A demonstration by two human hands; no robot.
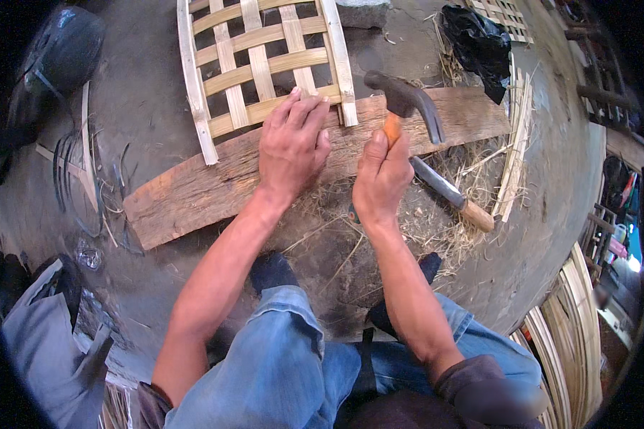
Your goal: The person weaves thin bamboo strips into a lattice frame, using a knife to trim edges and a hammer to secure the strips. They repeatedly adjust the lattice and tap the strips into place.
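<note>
A claw hammer (411,101) with a dark metal head and an orange handle stands upright in my right hand (381,175), its fingers wrapped round the grip. Across from it, my left hand (290,146) presses its fingertips on the near end slat of a woven bamboo panel (262,74) with two side rails. Whether a nail sits under those fingertips is hidden. The panel's near end rests over a rough wooden board (200,189) lying on the ground. Just right of my right hand lies a knife (447,187) with a wooden handle.
Bamboo shavings (447,232) and split strips (516,150) lie to the right. A black plastic bag (477,46) sits beyond the board's right end. Bundled bamboo strips (576,336) stand at the lower right, grey cloth (57,350) at the lower left. A stone block (363,13) is at the far edge.
</note>
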